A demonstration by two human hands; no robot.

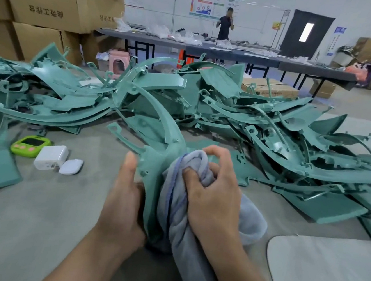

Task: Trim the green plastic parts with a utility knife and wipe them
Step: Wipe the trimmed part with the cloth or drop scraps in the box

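At the far left of the bench (34, 216) lie a green timer (30, 145), a white charger block (51, 157) and a small white case (71, 166), close together and apart from the work. Next comes the left hand (126, 193), its grip closed round the near end of a long curved green part (154, 164), thumb up along the edge; the part rises from the hands and arcs away toward the heap. Pressed against its right face is a grey-blue cloth (172, 219), bunched in the right hand (211, 193), whose fingers curl into the folds and pinch the cloth against the plastic. Behind and to the right, the pile of green parts (272, 131) sprawls across the bench, and a pale pad (326, 269) sits at the near right corner.

The step in hand looks like wiping, not trimming: no utility knife shows anywhere in view. The next move probably calls for drawing the cloth along the curve while the left hand steadies and turns the part, taking care at the small tabs and clips, which could snag the fabric.
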